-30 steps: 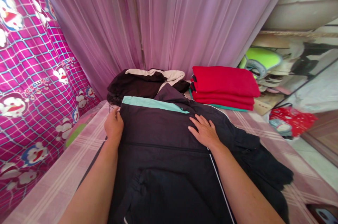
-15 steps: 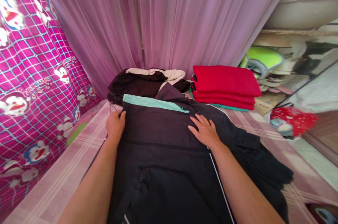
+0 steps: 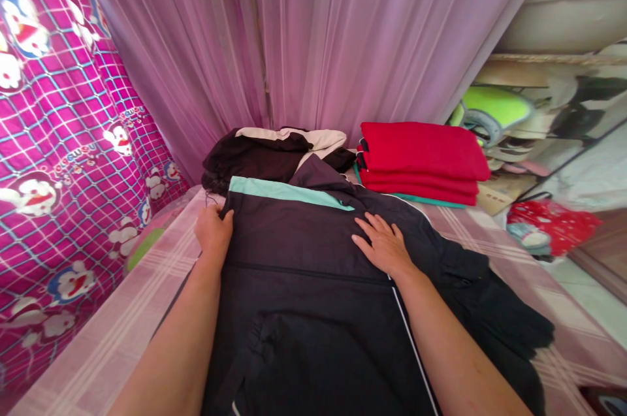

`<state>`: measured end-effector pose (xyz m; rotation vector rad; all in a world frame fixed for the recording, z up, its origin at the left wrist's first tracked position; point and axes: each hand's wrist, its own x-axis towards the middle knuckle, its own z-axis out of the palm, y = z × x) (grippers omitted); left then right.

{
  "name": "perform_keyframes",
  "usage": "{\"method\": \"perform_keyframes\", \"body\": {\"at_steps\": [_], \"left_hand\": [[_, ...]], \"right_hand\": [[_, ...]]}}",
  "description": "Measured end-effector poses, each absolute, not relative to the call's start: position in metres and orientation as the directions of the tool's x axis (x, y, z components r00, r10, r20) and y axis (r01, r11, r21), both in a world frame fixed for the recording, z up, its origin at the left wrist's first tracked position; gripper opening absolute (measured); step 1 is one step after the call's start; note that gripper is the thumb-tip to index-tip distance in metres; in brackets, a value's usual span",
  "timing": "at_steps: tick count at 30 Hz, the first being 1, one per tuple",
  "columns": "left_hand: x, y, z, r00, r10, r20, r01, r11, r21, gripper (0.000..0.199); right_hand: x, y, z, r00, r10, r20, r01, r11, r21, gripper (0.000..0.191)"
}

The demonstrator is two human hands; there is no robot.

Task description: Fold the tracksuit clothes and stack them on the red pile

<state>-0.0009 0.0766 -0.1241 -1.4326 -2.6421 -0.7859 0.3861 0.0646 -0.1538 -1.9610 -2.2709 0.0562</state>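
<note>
A dark navy jacket (image 3: pixel 304 240) with white piping and a pale turquoise strip (image 3: pixel 289 193) lies spread in front of me, one side folded inward. At its far left edge my left hand (image 3: pixel 214 230) is closed, pinching the fabric between thumb and fingers. My right hand (image 3: pixel 381 241) rests flat on the jacket right of the strip, fingers apart. A gathered cuff lies across the near part of the jacket, and a sleeve (image 3: pixel 504 305) stretches out to the right.
Behind the jacket sit a crumpled dark and cream garment (image 3: pixel 264 153) and a stack of folded red clothes (image 3: pixel 424 158). The surface has a pink checked cover (image 3: pixel 112 311). Purple curtains (image 3: pixel 313 31) hang behind. A dark object (image 3: pixel 605 400) lies at the near right corner.
Both hands keep their places on the jacket. The scene has shifted slightly to the right in view, and the jacket lies as before.
</note>
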Motion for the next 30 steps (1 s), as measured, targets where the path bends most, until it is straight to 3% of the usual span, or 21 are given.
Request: {"method": "perform_keyframes", "body": {"at_steps": [5,9,13,19,22,25,28,30], "left_hand": [[0.011,0.076,-0.126,-0.352,0.84,0.413,0.927,0.252,0.278,0.052],[0.022,0.078,-0.136,-0.061,0.969,0.24,0.994,0.038,0.101,0.055],[0.025,0.078,-0.143,-0.025,0.993,0.119,0.999,0.021,0.035,0.068],[0.025,0.078,-0.143,-0.018,0.993,0.12,1.0,0.018,0.008,0.073],[0.026,0.077,-0.142,-0.022,0.992,0.121,1.0,0.021,0.012,0.074],[0.026,0.077,-0.142,-0.023,0.992,0.124,1.0,0.022,0.014,0.074],[0.026,0.077,-0.143,-0.024,0.991,0.13,1.0,0.022,0.016,0.073],[0.026,0.077,-0.143,-0.021,0.99,0.141,1.0,0.019,0.015,0.072]], "right_hand": [[0.385,0.064,-0.154,-0.138,0.988,0.075,0.982,0.146,-0.117,0.054],[0.386,0.065,-0.148,-0.02,1.0,0.0,0.995,0.019,-0.095,0.061],[0.388,0.065,-0.142,0.082,0.995,-0.05,0.993,-0.086,-0.075,0.06],[0.388,0.063,-0.138,0.074,0.997,-0.028,0.994,-0.076,-0.082,0.059],[0.378,0.06,-0.133,0.022,0.997,0.068,0.996,-0.016,-0.089,0.058],[0.36,0.055,-0.129,-0.169,0.971,0.167,0.978,0.186,-0.095,0.057],[0.346,0.051,-0.132,-0.386,0.92,0.073,0.912,0.392,-0.116,0.057],[0.345,0.049,-0.135,-0.404,0.915,-0.019,0.908,0.398,-0.133,0.058]]}}
